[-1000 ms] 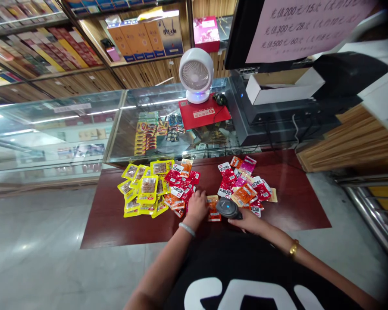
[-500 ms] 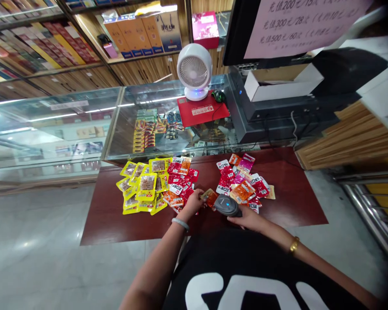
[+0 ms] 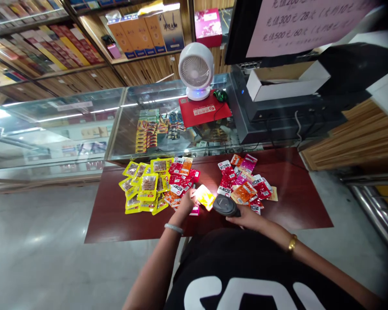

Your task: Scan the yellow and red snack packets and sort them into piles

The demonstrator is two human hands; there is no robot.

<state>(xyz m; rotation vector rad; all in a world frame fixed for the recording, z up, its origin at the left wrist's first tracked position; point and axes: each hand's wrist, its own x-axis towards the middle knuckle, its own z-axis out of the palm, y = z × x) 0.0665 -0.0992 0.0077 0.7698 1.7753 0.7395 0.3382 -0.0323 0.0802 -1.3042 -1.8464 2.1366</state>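
At the table (image 3: 297,213), hold the lit packet (image 3: 205,197) flat and steady in front of the scanner (image 3: 225,205), your left hand (image 3: 186,202) pinching its edge in nearly closed fingertips, your right hand (image 3: 248,218) wrapped around the scanner.

Glare washes out the print on the small glossy yellow-white packet (image 3: 205,198), and the bare left hand (image 3: 188,201) covers 1 end of it. The bare right hand (image 3: 249,218) hides most of the dark grey plastic scanner's (image 3: 224,205) handle. Left of the left hand, print on the flat yellow-edged plastic packets (image 3: 148,185) is too small to read. Beyond the right hand, the top edge crops the black-lettered pink paper sheet (image 3: 297,26).
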